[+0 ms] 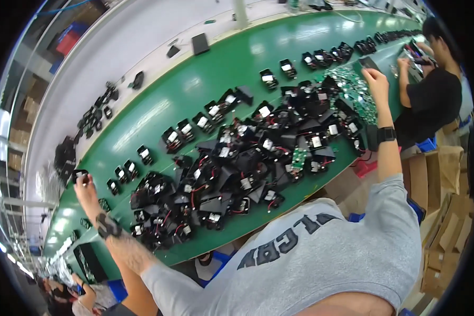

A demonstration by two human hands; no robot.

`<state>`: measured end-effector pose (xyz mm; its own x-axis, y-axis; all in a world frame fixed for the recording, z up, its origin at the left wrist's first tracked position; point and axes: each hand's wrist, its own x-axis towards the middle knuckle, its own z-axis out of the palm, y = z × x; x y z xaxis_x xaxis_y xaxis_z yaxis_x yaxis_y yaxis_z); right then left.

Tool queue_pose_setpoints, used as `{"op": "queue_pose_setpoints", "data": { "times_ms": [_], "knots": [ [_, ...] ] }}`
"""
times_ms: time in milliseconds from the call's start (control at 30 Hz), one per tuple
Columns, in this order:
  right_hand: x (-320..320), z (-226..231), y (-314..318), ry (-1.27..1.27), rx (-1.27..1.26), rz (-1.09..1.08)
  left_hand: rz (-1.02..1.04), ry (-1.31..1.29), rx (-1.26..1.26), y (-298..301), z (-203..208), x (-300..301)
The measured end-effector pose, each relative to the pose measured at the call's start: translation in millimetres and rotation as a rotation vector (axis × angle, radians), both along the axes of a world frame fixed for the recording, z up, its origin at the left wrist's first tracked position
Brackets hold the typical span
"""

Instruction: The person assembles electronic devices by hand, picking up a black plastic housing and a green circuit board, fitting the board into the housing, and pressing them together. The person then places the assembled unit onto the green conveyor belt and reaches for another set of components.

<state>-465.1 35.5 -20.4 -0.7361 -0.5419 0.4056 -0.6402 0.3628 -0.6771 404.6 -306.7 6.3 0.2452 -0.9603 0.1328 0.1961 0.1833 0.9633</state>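
My left hand [86, 194] is stretched far out to the left, its fingers closed on a small black plastic housing [79, 174] with a pale part inside. Raised at the right, my right hand [377, 84] pinches a flat dark piece [368, 63], perhaps a cover, above the green surface. Between my arms a big heap of black housings [231, 168] with red wires and white labels covers the near side of the green table [205, 245]. A loose pile of green circuit boards [359, 95] lies just below my right hand.
Behind the heap, spaced black housings [185, 129] form a line along the green belt [168, 100]. More black parts [97, 110] sit on the white ledge. A co-worker [434, 84] works at the right, another person [84, 295] at lower left. Cardboard boxes [445, 237] stand on my right.
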Motion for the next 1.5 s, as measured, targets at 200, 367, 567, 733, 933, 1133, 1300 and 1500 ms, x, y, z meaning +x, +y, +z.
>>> {"op": "queue_pose_setpoints", "data": {
  "times_ms": [200, 367, 567, 733, 933, 1133, 1300, 1500],
  "knots": [
    [142, 61, -20, -0.800, -0.213, 0.570, -0.254, -0.186, 0.015, 192, 97, -275],
    [233, 62, -5, -0.841, -0.229, 0.753, -0.757, 0.103, 0.102, 269, 75, -372],
    [276, 37, -10, -0.932, -0.182, 0.852, -0.532, -0.075, -0.104, 282, 42, -397],
    [291, 34, -13, -0.939, -0.148, 0.811, -0.434, -0.261, -0.233, 285, 27, -402],
    [295, 34, -12, -0.846, -0.165, 0.826, -0.356, -0.371, -0.300, 285, 24, -404],
    [300, 37, -11, -0.594, -0.245, 0.807, -0.267, -0.512, -0.373, 285, 21, -406],
    [309, 32, -16, -0.232, -0.373, 0.788, -0.279, -0.436, -0.369, 289, 18, -411],
    [305, 34, -24, 0.336, -0.554, 0.792, -0.583, 0.019, 0.001, 290, 24, -414]
  ]
}}
